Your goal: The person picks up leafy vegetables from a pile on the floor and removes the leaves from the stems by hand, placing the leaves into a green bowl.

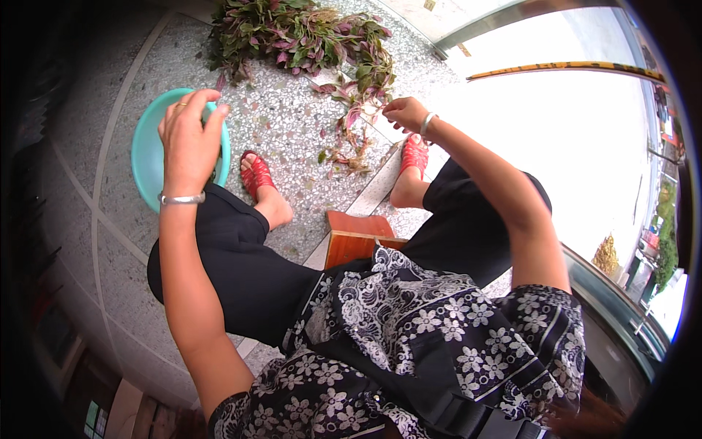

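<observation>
My left hand (191, 137), with a ring and a silver bangle, hangs over a turquoise plastic basin (147, 148). Its thumb and fingers are apart, and no object shows in it. Some dark green leaves show inside the basin's right side, partly behind the hand. My right hand (407, 114), also with a bangle, has its fingers bent together beside the thin stems of red-green leafy vegetables, which look like amaranth. Whether it grips a stem cannot be told. A large heap of these leafy vegetables (307, 41) lies on the floor beyond both hands.
Root ends and leaf scraps (351, 156) lie on the terrazzo floor (296, 131) between my red sandals. A low wooden stool (351, 247) is under me. To the right are a bright doorway with a metal frame (482, 27) and a yellow-black pole (565, 66).
</observation>
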Motion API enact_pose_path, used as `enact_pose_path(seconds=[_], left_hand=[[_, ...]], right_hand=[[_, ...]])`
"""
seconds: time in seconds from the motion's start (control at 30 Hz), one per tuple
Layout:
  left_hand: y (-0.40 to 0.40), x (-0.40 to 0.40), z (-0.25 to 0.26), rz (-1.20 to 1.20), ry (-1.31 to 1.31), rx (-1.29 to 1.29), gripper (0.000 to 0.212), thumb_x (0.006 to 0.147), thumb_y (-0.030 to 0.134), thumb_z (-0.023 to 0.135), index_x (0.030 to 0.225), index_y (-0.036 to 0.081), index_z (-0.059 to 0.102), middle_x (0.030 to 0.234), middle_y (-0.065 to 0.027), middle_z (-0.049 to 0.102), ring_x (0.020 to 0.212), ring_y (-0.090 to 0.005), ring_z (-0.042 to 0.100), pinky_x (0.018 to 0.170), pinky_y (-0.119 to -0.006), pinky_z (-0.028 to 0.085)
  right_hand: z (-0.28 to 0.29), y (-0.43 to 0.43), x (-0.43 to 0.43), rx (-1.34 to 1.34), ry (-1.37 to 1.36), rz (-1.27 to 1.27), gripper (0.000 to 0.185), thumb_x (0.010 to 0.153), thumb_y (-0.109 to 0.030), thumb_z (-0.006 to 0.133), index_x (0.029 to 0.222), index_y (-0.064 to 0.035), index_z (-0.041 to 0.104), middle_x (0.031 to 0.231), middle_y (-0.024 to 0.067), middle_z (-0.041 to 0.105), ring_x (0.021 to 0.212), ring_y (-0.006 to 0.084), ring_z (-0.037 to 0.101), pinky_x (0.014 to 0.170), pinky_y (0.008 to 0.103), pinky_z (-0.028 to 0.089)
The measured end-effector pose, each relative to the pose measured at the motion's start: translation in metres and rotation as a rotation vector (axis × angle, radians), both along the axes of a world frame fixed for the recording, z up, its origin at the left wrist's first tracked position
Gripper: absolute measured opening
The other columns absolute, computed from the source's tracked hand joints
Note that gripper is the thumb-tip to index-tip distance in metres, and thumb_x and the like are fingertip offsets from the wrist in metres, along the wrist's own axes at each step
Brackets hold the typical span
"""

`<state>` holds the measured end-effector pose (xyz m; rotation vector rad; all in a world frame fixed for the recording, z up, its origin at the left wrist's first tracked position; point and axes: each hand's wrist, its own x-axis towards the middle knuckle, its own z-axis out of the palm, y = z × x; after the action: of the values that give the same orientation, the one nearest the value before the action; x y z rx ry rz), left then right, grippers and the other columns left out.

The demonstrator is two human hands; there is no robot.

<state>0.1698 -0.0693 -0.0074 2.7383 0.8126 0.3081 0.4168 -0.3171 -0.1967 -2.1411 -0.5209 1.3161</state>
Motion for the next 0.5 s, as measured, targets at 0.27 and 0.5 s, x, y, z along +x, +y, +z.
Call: enact_pose_path(seconds=[0.27,0.5], left_hand=[[-0.033,0.026,0.039,-0.213,0.064,-0.106,0.022,0.077,0.014,0.058,0.095,0.002,0.055,0.095,-0.0110,0.057,0.091,-0.0280,0.050,0.086,-0.037,0.034],[-0.025,0.036,0.043,-0.233,0.084,-0.182,0.023,0.077,0.014,0.058,0.094,0.001,0.053,0.096,-0.0125,0.056,0.091,-0.0287,0.050,0.090,-0.042,0.032]], right_hand=[[-0.086,0.012,-0.007,-0.160,-0.396,0.099,0.024,0.074,-0.018,0.051,0.093,-0.0156,0.065,0.095,0.0171,0.061,0.091,0.0313,0.058,0.083,0.0368,0.044],[-0.089,0.039,-0.033,-0.354,-0.423,0.104,0.028,0.073,-0.023,0.055,0.099,-0.0134,0.059,0.109,0.0206,0.048,0.099,0.0344,0.051,0.087,0.0381,0.041]])
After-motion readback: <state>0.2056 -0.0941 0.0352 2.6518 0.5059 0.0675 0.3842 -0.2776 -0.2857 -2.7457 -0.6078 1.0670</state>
